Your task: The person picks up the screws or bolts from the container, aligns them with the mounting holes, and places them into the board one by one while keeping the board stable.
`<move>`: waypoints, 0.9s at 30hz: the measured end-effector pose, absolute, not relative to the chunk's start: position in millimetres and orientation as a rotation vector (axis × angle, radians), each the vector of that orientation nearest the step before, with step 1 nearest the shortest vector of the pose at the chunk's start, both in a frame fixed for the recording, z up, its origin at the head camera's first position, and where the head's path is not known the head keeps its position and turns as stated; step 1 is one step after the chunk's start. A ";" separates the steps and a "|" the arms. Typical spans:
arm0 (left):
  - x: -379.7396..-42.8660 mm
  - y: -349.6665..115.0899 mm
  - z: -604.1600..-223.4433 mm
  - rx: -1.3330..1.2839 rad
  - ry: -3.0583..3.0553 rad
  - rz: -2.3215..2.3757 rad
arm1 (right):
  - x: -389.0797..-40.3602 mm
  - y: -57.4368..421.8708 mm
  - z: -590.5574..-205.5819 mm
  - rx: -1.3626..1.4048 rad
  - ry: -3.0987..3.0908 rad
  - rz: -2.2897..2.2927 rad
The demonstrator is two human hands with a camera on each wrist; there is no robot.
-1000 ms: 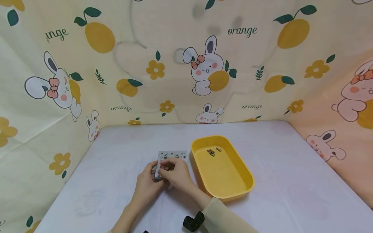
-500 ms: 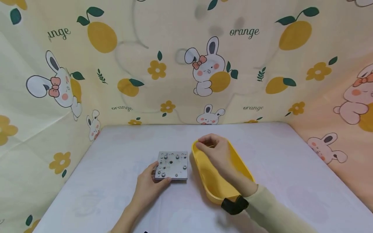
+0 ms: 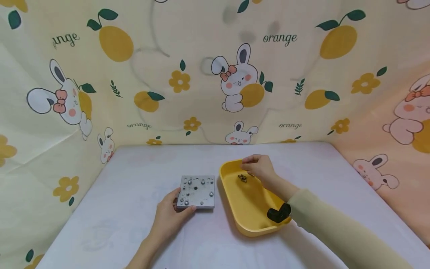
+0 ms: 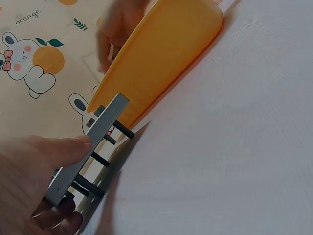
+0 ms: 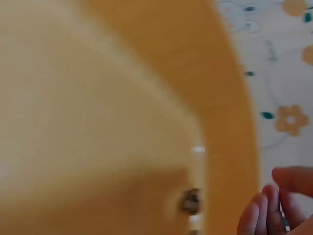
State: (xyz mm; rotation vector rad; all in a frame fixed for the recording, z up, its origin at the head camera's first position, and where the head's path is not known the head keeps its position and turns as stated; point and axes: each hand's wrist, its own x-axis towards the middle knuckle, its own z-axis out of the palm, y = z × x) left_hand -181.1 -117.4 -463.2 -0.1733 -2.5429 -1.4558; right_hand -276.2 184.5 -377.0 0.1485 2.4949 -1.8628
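The person's left hand (image 3: 170,211) grips the left side of a drilled metal plate (image 3: 198,195), bolts (image 4: 89,186) protruding beneath, just left of a yellow tray (image 3: 246,209). The right hand (image 3: 262,169) is over the tray's far end, near small screws (image 3: 242,178); whether its fingers pinch one cannot be told.

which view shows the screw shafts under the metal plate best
The left wrist view: it sees the metal plate edge-on, with screw shafts jutting from its underside. The head view shows its top face, hiding the shafts; the right wrist view shows none.
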 end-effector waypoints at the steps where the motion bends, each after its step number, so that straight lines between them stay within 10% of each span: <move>1: -181.3 -117.3 -463.8 -0.175 -2.543 -1.450 | -276.4 185.0 -383.0 0.155 2.517 -1.847; 27: -181.2 -117.6 -464.0 -0.216 -2.539 -1.410 | -280.7 175.2 -431.2 0.251 2.718 -1.672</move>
